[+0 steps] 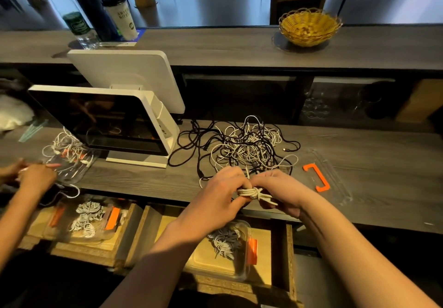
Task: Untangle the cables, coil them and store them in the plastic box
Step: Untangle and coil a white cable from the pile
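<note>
- White coil (254,193) sits between both hands at the counter's (383,176) near edge.
- Left hand (220,195) pinches its left end; right hand (278,192) grips the right end, fingers curled round it.
- Light and limp, it likely springs loose unless held at the wrapped middle.
- Box (237,247) waits below, near; tangle (247,144) lies beyond.

Matt grey wood-grain counter (148,178), glossy clear plastic box (242,255), woven wicker basket (310,28), braided-looking white cable (254,194).
</note>
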`<state>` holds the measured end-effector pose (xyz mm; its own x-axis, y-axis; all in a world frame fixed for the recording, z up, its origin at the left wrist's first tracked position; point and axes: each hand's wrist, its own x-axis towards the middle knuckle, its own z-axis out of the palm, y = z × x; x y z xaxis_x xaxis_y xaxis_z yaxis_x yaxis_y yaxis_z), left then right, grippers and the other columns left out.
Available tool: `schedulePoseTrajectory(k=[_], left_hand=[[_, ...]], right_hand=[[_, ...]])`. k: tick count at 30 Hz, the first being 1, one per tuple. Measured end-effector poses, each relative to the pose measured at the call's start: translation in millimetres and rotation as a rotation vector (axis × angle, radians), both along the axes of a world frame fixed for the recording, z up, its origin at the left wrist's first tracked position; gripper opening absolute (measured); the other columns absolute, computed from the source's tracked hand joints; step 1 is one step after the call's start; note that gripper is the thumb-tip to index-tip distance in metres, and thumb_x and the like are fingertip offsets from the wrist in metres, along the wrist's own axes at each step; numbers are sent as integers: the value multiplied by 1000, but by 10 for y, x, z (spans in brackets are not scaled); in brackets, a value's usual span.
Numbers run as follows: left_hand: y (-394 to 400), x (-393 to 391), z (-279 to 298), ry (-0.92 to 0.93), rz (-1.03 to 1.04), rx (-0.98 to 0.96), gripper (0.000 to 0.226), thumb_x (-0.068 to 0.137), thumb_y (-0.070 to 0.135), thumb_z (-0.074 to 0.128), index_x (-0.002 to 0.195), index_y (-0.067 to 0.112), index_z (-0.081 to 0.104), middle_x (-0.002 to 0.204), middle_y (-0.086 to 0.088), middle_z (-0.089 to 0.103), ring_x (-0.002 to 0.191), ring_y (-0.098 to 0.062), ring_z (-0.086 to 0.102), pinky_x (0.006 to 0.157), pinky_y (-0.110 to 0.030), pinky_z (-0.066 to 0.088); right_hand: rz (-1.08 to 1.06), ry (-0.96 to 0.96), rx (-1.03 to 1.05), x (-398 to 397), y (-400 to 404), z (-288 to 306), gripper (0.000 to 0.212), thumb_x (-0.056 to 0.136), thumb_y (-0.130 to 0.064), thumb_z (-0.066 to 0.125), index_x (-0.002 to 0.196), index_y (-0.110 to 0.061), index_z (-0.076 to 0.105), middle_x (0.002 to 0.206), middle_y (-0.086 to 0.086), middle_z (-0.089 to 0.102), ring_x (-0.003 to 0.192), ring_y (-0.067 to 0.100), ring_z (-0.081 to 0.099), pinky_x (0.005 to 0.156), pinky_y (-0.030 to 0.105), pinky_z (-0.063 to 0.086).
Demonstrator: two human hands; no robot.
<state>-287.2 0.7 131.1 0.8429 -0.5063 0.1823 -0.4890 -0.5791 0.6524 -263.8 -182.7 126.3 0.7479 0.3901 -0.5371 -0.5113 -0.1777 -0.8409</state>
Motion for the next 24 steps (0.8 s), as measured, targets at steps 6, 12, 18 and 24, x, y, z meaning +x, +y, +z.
schedulePoseTrajectory(k=[6,12,18,24], left_hand=[[2,-21,-90,-122,49,5,18,82,4,75,92,17,71,98,11,48,96,-1,42,82,-11,36],[-96,-95,-210,-158,245,-162,22,82,-6,65,90,14,73,94,10,45,87,-3,48,73,-14,43],[-187,-41,-50,435,568,-551,15,90,28,72,104,22,71,88,4,68,76,-2,63,68,-18,53],[-150,119,-45,775,477,-508,9,89,21,73,89,13,76,79,-3,75,75,-10,69,71,-21,56]], right_hand=[[-42,62,-19,-37,23,-108,27,92,-25,65,89,0,75,74,15,68,46,10,50,44,22,33],[-164,-152,57,-62,56,-28,30,98,-26,60,81,-5,72,59,7,60,42,10,46,40,17,33],[-354,-572,-127,-104,132,-74,45,99,-28,60,61,-2,64,46,-1,48,43,11,44,46,22,37],[-300,-661,-210,-96,140,-151,43,100,-32,57,63,-12,64,49,-6,45,49,13,43,50,37,40]])
